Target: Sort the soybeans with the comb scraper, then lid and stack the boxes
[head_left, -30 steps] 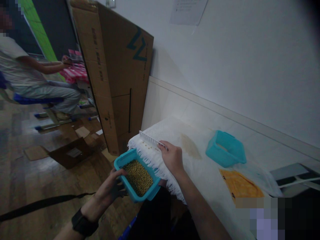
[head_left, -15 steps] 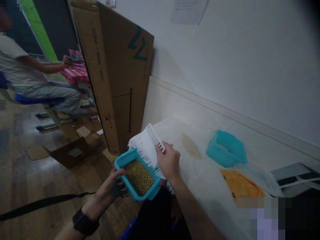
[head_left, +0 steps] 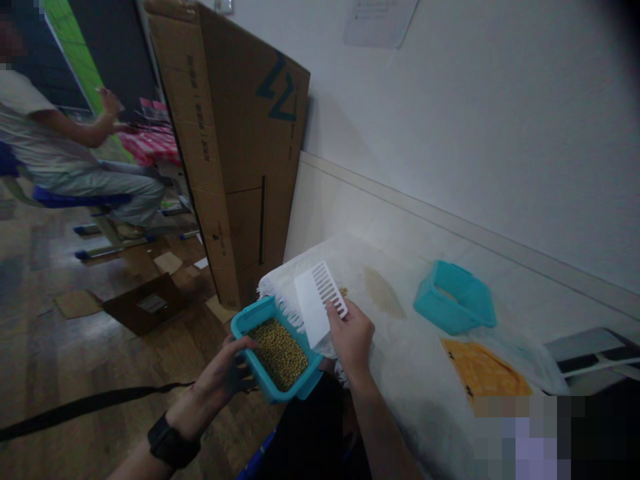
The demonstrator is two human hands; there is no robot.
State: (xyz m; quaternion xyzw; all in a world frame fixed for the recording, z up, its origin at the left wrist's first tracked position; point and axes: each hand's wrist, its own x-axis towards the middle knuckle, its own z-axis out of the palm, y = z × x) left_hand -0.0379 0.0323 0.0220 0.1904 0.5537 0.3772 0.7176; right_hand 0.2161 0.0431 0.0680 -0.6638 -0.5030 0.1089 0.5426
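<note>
Presently, left hand (head_left: pixel 225 370) grips a turquoise plastic tub (head_left: pixel 260 313) of yellow-green beans (head_left: pixel 280 353) by its rim, beside a fringed white cloth (head_left: pixel 277 287). Right hand (head_left: pixel 354 337) pinches a slotted white scraper (head_left: pixel 314 310) over the cloth; contact unclear. Yellowish bits (head_left: pixel 343 292), probably beans, lie just beyond. Step judged: gathering strays. Next move calls for tub level, scraper's straight edge flat behind bits.

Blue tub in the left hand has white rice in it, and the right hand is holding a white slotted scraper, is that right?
Not quite: in the head view, the blue tub in the left hand contains small, round, yellowish beans. The right hand does hold a white slotted scraper.
</note>
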